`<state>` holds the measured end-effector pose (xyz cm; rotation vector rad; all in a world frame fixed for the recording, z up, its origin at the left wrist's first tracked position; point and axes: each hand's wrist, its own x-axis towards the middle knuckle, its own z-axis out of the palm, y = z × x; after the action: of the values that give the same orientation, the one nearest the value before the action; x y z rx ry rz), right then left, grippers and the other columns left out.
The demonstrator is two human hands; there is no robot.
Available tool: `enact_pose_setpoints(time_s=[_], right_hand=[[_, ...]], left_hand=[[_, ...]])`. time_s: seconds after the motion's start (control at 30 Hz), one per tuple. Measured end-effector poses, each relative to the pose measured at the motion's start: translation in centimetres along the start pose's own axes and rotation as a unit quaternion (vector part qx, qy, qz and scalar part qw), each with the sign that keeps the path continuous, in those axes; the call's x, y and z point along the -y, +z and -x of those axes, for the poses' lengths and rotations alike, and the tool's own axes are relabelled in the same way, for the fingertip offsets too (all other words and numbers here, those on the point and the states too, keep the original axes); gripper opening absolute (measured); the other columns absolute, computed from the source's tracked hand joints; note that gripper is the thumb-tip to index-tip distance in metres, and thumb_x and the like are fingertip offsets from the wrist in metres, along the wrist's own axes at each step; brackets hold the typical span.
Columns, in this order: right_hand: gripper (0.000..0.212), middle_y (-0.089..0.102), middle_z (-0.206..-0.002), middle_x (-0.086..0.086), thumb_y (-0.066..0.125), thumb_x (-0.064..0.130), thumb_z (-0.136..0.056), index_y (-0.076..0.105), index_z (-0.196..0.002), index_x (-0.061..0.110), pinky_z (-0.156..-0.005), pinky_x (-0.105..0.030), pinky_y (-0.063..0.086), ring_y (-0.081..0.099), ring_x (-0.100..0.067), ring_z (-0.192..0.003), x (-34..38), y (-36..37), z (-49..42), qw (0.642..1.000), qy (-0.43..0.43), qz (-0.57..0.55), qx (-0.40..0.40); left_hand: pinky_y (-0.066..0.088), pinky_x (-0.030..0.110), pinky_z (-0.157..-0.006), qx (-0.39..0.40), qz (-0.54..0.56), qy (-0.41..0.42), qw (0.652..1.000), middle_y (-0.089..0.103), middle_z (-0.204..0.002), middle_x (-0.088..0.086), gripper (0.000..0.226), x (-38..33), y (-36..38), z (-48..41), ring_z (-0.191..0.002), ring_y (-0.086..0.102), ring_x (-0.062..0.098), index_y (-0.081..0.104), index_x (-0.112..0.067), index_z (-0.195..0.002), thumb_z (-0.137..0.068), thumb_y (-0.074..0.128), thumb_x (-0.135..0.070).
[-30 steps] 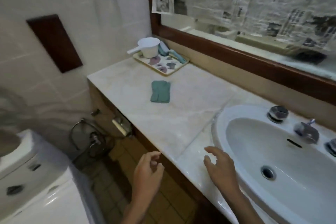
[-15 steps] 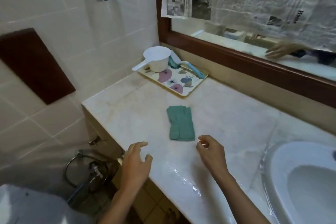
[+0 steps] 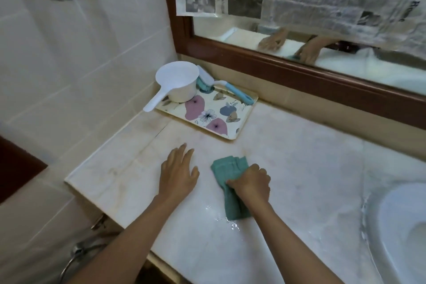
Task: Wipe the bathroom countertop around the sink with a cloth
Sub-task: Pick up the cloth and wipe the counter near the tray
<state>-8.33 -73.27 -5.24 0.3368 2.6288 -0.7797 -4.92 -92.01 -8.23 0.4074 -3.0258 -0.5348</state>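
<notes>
A folded teal cloth (image 3: 227, 169) lies on the pale marble countertop (image 3: 311, 180). My right hand (image 3: 252, 183) is closed over the middle of the cloth, fingers curled into it, and part of the cloth trails out under my wrist. My left hand (image 3: 178, 172) rests flat on the marble just left of the cloth, fingers spread, holding nothing. The white sink (image 3: 396, 233) shows at the right edge. A small patch of water (image 3: 222, 219) glistens beside the cloth's near end.
A flowered tray (image 3: 207, 114) stands at the back left corner with a white scoop (image 3: 177, 84) and a blue-handled brush (image 3: 235, 92) on it. A wood-framed mirror (image 3: 299, 71) covered with newspaper runs along the back wall. A tiled wall bounds the left.
The view has moved in closer over the counter. My right hand went forward and closed on the cloth. My left hand went from hovering at the counter edge to lying flat on the marble.
</notes>
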Motion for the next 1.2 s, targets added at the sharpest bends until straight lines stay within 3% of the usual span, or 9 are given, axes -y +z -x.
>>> enact_pose_setpoints(time_s=[0.07,0.17,0.3,0.4,0.53,0.67,0.83,1.0,1.2], right_hand=[[0.066,0.054,-0.119,-0.008,0.079,0.041,-0.067,0.046,-0.115,0.009,-0.080,-0.032,0.045,0.053,-0.028,-0.112,0.6,0.0,-0.5,0.999,0.029,-0.020,0.019],[0.036,0.062,-0.103,-0.005,0.074,0.033,-0.073,0.049,-0.092,0.014,-0.064,-0.026,0.042,0.059,-0.024,-0.095,1.2,0.0,-1.1,0.998,0.030,-0.004,0.062],[0.016,0.058,-0.082,-0.002,0.064,0.019,-0.078,0.048,-0.076,0.015,-0.045,-0.023,0.031,0.055,-0.018,-0.070,1.4,-0.2,-1.8,0.998,0.033,-0.009,0.051],[0.009,0.060,-0.081,-0.003,0.064,0.016,-0.078,0.056,-0.079,0.013,-0.050,-0.023,0.039,0.055,-0.014,-0.067,2.0,-1.2,-2.2,0.994,0.023,-0.043,0.102],[0.024,0.071,-0.093,-0.012,0.073,0.005,-0.071,0.068,-0.094,0.010,-0.073,-0.035,0.055,0.066,-0.022,-0.079,3.0,-3.4,-3.9,0.973,0.012,-0.110,0.202],[0.032,0.072,-0.089,-0.015,0.074,-0.009,-0.069,0.069,-0.098,0.004,-0.076,-0.041,0.057,0.067,-0.024,-0.075,6.2,-7.1,-7.2,0.959,-0.065,-0.131,0.242],[0.031,0.070,-0.096,-0.003,0.076,0.003,-0.071,0.068,-0.097,0.020,-0.083,-0.038,0.055,0.066,-0.025,-0.093,13.9,-9.5,-12.8,0.956,-0.203,0.009,0.212],[0.040,0.059,-0.109,0.001,0.075,0.013,-0.077,0.065,-0.115,0.016,-0.078,-0.031,0.045,0.056,-0.021,-0.098,19.0,-6.9,-17.0,0.941,-0.241,0.140,0.191],[0.021,0.059,-0.104,-0.005,0.068,0.015,-0.081,0.059,-0.100,0.015,-0.074,-0.033,0.041,0.053,-0.022,-0.092,18.3,-2.8,-19.8,0.929,-0.258,0.237,0.122]], left_hand=[[0.020,0.042,-0.113,0.032,-0.013,0.006,0.999,0.012,-0.162,-0.002,0.058,0.8,0.6,-1.0,-0.148,0.012,0.023,0.030,-0.023,-0.150,-0.095,0.040,-0.041],[0.023,0.041,-0.112,0.047,-0.015,0.019,0.999,0.014,-0.162,-0.002,0.073,1.9,1.7,-1.0,-0.148,0.015,0.021,0.031,-0.025,-0.150,-0.086,0.015,-0.055],[0.035,0.043,-0.105,0.035,-0.028,0.034,0.998,0.028,-0.158,0.001,0.066,2.6,2.6,-1.0,-0.143,0.030,0.023,0.044,-0.023,-0.144,-0.088,0.024,-0.051],[0.041,0.044,-0.099,0.024,-0.031,0.045,0.998,0.035,-0.155,0.004,0.060,2.8,2.8,-1.2,-0.139,0.038,0.025,0.049,-0.021,-0.140,-0.089,0.032,-0.046],[0.040,0.044,-0.099,0.015,-0.032,0.048,0.998,0.035,-0.155,0.004,0.059,2.8,2.9,-1.2,-0.140,0.036,0.025,0.049,-0.021,-0.139,-0.087,0.036,-0.045],[0.040,0.044,-0.097,0.005,-0.031,0.046,0.998,0.037,-0.154,0.004,0.058,2.7,3.1,-1.2,-0.139,0.037,0.024,0.052,-0.020,-0.137,-0.085,0.039,-0.042],[0.039,0.044,-0.096,-0.006,-0.033,0.049,0.998,0.036,-0.154,0.005,0.057,2.7,3.4,-1.1,-0.140,0.037,0.024,0.053,-0.018,-0.137,-0.085,0.041,-0.040],[0.037,0.043,-0.100,-0.007,-0.038,0.043,0.998,0.030,-0.157,0.003,0.059,2.8,3.6,-1.2,-0.142,0.032,0.023,0.049,-0.020,-0.140,-0.086,0.040,-0.043],[0.037,0.045,-0.103,0.000,-0.037,0.039,0.999,0.029,-0.158,0.002,0.060,2.7,3.4,-1.2,-0.143,0.030,0.023,0.047,-0.022,-0.141,-0.087,0.037,-0.045]])
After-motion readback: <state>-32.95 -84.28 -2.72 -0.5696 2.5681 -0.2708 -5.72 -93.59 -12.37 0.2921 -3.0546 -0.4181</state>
